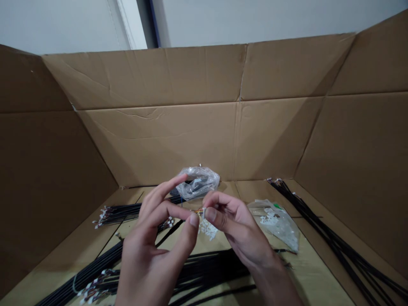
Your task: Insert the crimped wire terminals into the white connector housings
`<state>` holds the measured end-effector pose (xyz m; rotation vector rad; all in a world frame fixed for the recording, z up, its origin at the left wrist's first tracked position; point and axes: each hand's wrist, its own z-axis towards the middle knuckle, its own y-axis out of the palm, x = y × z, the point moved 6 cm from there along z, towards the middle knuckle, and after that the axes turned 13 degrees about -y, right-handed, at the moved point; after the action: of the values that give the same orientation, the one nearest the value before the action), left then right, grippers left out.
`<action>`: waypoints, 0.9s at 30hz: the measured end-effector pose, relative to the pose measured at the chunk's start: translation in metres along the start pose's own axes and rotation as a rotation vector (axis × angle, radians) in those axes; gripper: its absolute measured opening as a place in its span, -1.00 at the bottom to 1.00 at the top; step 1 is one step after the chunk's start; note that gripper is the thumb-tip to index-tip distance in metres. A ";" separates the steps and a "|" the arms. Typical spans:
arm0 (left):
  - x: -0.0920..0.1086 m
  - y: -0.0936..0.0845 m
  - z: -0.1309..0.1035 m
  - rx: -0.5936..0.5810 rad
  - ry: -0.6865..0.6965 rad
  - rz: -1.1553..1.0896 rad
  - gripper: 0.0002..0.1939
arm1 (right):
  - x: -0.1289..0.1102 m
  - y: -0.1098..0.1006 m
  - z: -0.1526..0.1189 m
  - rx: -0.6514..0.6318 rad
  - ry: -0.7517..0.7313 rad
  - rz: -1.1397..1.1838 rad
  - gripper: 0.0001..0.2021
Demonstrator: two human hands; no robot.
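Near the middle of the view, my left hand pinches thumb and forefinger at thin coloured wires, its other fingers raised. The wires appear to lead from a black cable, though fingers hide part of them. Between the thumb and forefinger of my right hand is a small white connector housing, right beside the wire ends. Whether the wires sit inside the housing I cannot tell. Behind and below the fingertips lies a pile of loose white connector housings.
Black cable bundles with white-tipped ends lie in front, at left and at right. A clear bag holds white housings. Another clear plastic bag sits at the back. Cardboard walls surround the work surface.
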<state>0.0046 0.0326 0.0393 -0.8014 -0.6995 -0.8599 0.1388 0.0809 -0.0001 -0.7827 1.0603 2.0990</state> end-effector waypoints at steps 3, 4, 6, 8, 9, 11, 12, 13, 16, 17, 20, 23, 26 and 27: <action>-0.003 -0.001 -0.001 0.005 -0.005 -0.008 -0.83 | 0.000 0.000 0.000 0.003 -0.009 -0.020 -0.75; -0.003 -0.001 -0.002 0.006 -0.001 -0.008 -0.83 | 0.000 0.000 0.000 0.006 -0.010 -0.027 -0.75; -0.002 -0.001 -0.003 0.005 0.004 -0.009 -0.83 | 0.000 0.000 0.001 0.008 -0.011 -0.032 -0.74; 0.001 -0.002 -0.003 0.011 0.014 -0.010 -0.83 | 0.000 0.000 0.001 0.010 -0.013 -0.030 -0.73; 0.003 -0.002 -0.003 0.010 0.010 -0.010 -0.83 | 0.000 0.000 0.001 0.010 -0.015 -0.030 -0.73; 0.004 -0.001 -0.003 0.014 0.004 -0.014 -0.82 | 0.000 0.000 0.001 0.012 -0.017 -0.034 -0.73; 0.004 -0.001 -0.002 0.013 -0.001 -0.014 -0.82 | 0.000 0.000 0.002 0.012 -0.019 -0.038 -0.73; 0.004 0.000 -0.002 0.014 -0.006 -0.016 -0.81 | 0.000 0.000 0.002 0.013 -0.021 -0.039 -0.74; 0.001 0.000 -0.001 0.015 -0.009 -0.026 -0.81 | 0.000 0.000 0.002 0.015 -0.025 -0.026 -0.74; 0.001 0.000 -0.001 0.015 -0.011 -0.029 -0.81 | 0.000 0.000 0.002 0.016 -0.025 -0.020 -0.74; 0.001 0.001 -0.001 0.013 -0.008 -0.034 -0.82 | -0.001 0.001 0.001 0.013 -0.028 -0.008 -0.76; 0.002 0.001 -0.001 0.009 -0.009 -0.028 -0.82 | -0.001 0.002 0.001 0.010 -0.038 -0.022 -0.77; 0.003 -0.002 0.000 0.000 -0.017 -0.021 -0.81 | -0.001 0.004 0.000 0.007 -0.056 -0.036 -0.78; 0.003 -0.002 0.000 -0.003 -0.014 -0.021 -0.80 | -0.001 0.004 0.000 0.005 -0.067 -0.032 -0.79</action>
<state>0.0038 0.0303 0.0421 -0.8049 -0.7200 -0.8748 0.1358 0.0790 0.0024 -0.7176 1.0105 2.0807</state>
